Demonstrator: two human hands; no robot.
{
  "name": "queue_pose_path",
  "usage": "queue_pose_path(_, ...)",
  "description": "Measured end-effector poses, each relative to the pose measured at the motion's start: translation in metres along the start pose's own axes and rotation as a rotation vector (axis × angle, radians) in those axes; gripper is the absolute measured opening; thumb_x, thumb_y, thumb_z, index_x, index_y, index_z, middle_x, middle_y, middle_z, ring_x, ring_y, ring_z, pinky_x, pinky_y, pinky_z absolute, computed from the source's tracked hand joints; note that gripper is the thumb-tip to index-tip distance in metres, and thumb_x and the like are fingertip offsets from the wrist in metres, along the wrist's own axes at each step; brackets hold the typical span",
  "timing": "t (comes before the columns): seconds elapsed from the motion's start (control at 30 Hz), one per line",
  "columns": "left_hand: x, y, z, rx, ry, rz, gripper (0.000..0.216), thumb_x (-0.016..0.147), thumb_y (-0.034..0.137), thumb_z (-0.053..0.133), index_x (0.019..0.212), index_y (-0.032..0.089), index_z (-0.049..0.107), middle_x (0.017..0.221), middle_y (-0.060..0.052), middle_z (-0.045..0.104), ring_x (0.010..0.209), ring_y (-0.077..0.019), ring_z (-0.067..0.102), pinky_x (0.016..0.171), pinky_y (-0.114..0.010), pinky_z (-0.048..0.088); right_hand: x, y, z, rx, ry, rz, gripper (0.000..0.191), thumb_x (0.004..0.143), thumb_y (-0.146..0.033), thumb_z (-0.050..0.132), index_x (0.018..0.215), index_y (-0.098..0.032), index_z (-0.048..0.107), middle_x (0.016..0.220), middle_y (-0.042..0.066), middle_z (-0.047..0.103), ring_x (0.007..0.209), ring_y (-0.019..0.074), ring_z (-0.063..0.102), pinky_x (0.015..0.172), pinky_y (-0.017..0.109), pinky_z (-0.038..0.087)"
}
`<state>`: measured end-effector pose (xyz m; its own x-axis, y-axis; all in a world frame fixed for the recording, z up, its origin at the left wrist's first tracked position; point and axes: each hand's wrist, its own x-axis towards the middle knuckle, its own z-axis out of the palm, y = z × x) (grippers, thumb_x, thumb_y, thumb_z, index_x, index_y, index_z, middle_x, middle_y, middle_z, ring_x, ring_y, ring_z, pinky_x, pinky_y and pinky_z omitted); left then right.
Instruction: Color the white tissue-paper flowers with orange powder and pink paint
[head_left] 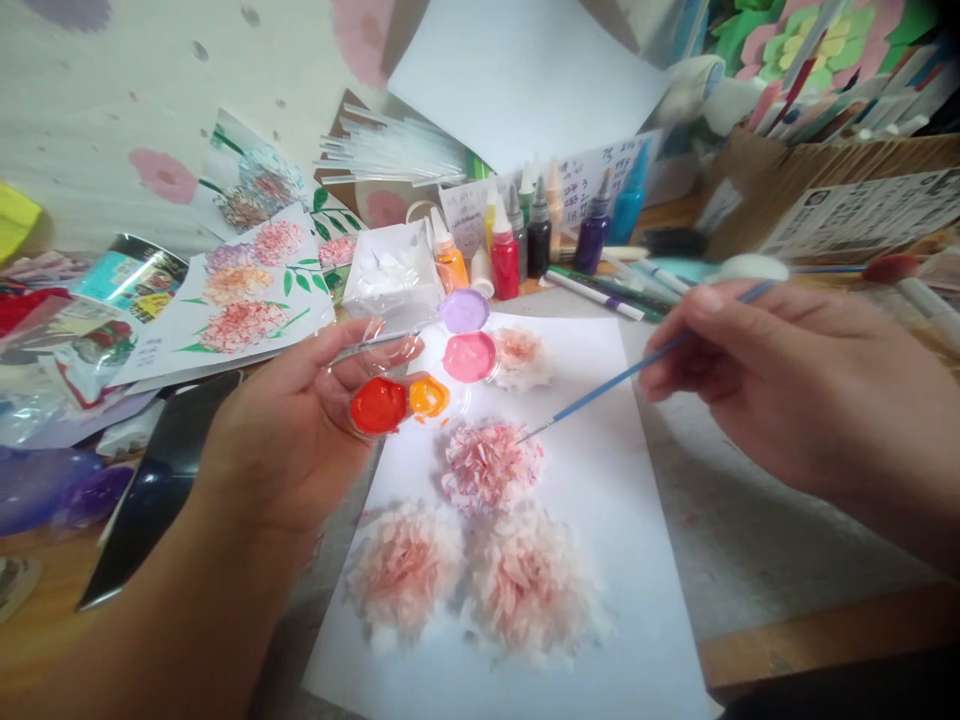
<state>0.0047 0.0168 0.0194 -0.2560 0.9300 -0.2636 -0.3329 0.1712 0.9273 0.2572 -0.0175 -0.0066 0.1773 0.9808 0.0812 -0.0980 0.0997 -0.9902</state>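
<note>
Left hand (pixel 300 430) grips a clear paint palette (pixel 420 370). Right hand (pixel 787 390) pinches a blue brush (pixel 622 375), its tip touching the tissue flower (pixel 491 462) between both hands.

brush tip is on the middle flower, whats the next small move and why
Probably keep dabbing the brush along the middle flower: its tip rests at the flower's right edge, which already shows pink specks, and the left hand holds the palette close.

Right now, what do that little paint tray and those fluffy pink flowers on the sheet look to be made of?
The tray in the left hand looks like thin clear plastic: see-through and glossy around its paint wells. The flowers look like crumpled tissue paper, matte, with ragged layered edges tinted pink, though that is a guess. The sheet seems plain white paper.
</note>
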Motion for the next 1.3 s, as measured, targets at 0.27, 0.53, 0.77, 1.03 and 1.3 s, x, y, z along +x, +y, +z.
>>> queue_pose_path(0.27,-0.0022,0.0005,0.0031,-0.023,0.032,0.023,0.029,0.094,0.012,0.042,0.076,0.01,0.065,0.063,-0.009,0.073,0.054,-0.017,0.071,0.05,-0.023,0.058,0.0014,0.0063,-0.0073,-0.051,-0.031,-0.012,0.025,0.08,-0.041,0.073,0.063,-0.022,0.075,0.059,0.002,0.071,0.053,0.0106,0.068,0.052,0.017,0.055)
queue_pose_path(0.53,-0.0015,0.0001,0.0017,-0.012,0.01,0.034,0.032,0.094,0.012,0.041,0.075,0.01,0.067,0.061,-0.008,0.073,0.055,-0.0165,0.072,0.049,-0.021,0.058,0.0043,0.0069,-0.006,-0.057,-0.034,-0.006,0.028,0.077,-0.043,0.076,0.061,-0.02,0.074,0.058,0.003,0.071,0.049,0.0105,0.067,0.047,0.017,0.053)
queue_pose_path(0.77,-0.0021,0.0017,0.0022,-0.007,-0.025,0.023,0.035,0.094,0.01,0.039,0.076,0.009,0.068,0.057,-0.007,0.07,0.054,-0.0146,0.072,0.047,-0.017,0.056,0.0057,0.0063,-0.0045,-0.021,0.0,0.009,0.031,0.07,-0.047,0.08,0.06,-0.019,0.073,0.056,0.001,0.07,0.047,0.0111,0.066,0.046,0.019,0.054)
queue_pose_path(1.03,-0.0043,0.0041,0.0037,-0.018,-0.016,0.024,0.035,0.093,0.008,0.039,0.075,0.009,0.068,0.06,-0.007,0.072,0.054,-0.0125,0.071,0.049,-0.014,0.056,0.0059,0.0062,-0.0047,0.012,0.014,0.046,0.022,0.077,-0.03,0.073,0.059,-0.017,0.072,0.057,0.002,0.07,0.048,0.0114,0.066,0.048,0.019,0.054)
queue_pose_path(1.3,-0.0034,0.0025,0.0028,-0.023,0.003,0.033,0.032,0.093,0.011,0.042,0.075,0.009,0.068,0.062,-0.007,0.073,0.057,-0.0156,0.073,0.053,-0.021,0.06,0.007,0.007,-0.0024,0.021,0.001,0.078,0.027,0.084,-0.023,0.063,0.058,-0.018,0.071,0.058,0.003,0.069,0.051,0.0127,0.066,0.051,0.023,0.055)
